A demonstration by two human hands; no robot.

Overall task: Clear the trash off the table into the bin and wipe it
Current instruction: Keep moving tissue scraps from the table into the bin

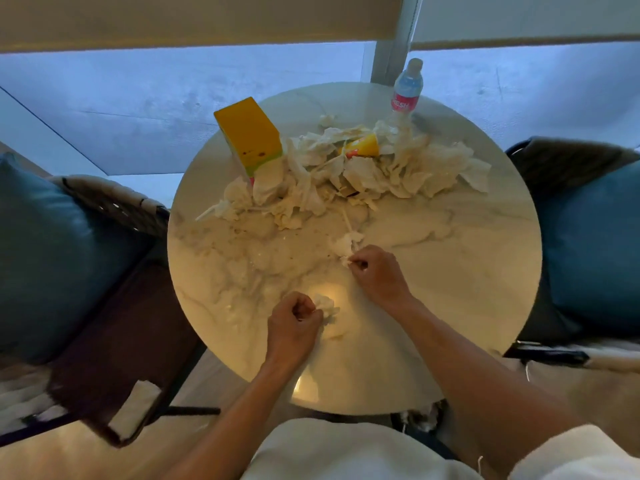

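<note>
- The left hand [294, 322], low centre of the frame, grips a crumpled white tissue wad [327, 306] on the round pale marble table [467, 271].
- The right hand [375, 271] pinches what looks like a small white tissue scrap [344, 245] at mid-frame.
- A heap of crumpled tissues [363, 171] lies across the table's upper part, beside a yellow carton [249, 133], a small yellow cup [363, 147] and a clear plastic bottle [407, 88].

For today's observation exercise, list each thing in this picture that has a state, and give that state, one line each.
Left hand: fingers curled, gripping a crumpled tissue.
Right hand: pinching a small tissue scrap.
Water bottle: upright, capped.
Yellow carton: upright, at the table's far left.
Paper cup: on its side in the pile.
Tissue pile: crumpled, heaped across the table's far half.
Table: uncleared.
</note>
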